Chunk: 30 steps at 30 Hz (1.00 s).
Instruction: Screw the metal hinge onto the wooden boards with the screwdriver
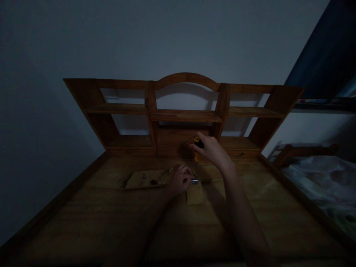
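Observation:
My right hand [210, 149] grips a screwdriver [197, 157] with a yellow and black handle, held upright with its shaft pointing down. The tip meets a small shiny metal piece [195, 181], perhaps a hinge, which lies at the edge of a pale board [194, 195]. Close by on the left, my left hand [180, 180] has its fingers pinched together at the metal piece; the dim light hides exactly what they hold. Beside that hand lies a flat piece of cardboard or thin wood [147, 178] with small dark bits on it.
The wooden desk top [111, 218] spreads under both arms. A wooden shelf unit [186, 115] with an arched top stands at the back against the wall [128, 40]. At the right, plastic-covered stuff [319, 178] lies beyond the desk's raised edge. The room is dark.

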Motion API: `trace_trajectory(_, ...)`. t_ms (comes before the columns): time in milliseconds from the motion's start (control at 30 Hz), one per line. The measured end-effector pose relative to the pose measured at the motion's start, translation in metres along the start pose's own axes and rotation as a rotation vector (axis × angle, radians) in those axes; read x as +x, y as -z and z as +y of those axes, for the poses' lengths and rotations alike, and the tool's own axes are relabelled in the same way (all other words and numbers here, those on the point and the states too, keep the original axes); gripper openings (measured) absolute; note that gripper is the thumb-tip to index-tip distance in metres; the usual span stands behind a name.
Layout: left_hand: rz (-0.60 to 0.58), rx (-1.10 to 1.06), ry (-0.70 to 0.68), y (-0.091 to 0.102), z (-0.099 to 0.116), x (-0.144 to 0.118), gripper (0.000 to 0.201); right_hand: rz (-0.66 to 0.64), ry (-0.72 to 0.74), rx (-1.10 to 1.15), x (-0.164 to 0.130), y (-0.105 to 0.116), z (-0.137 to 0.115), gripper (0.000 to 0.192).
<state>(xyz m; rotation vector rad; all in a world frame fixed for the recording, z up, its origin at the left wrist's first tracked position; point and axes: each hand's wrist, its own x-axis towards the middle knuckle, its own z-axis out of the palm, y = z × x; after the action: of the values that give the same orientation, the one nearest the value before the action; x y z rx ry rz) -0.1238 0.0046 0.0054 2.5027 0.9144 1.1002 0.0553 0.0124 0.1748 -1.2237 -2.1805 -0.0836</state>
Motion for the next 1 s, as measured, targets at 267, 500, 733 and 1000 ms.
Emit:
trace_trajectory(267, -0.002, -0.003, 0.007, -0.001, -0.001, -0.001, 0.032, -0.032, 0.056, 0.094, -0.001, 0.008, 0.0, 0.018)
trace_trajectory(500, -0.009, 0.001, 0.016, 0.0, -0.001, -0.001, 0.031, -0.073, 0.036, 0.117, -0.004, 0.013, 0.003, 0.017)
trace_trajectory(733, -0.004, -0.007, 0.016, 0.001, 0.001, -0.001, 0.03, -0.107, 0.02, 0.137, -0.006, 0.019, 0.001, 0.018)
trace_trajectory(1000, -0.014, 0.013, 0.031, 0.001, 0.001, 0.0, 0.031, -0.089, 0.009, 0.112, -0.006, 0.013, -0.003, 0.016)
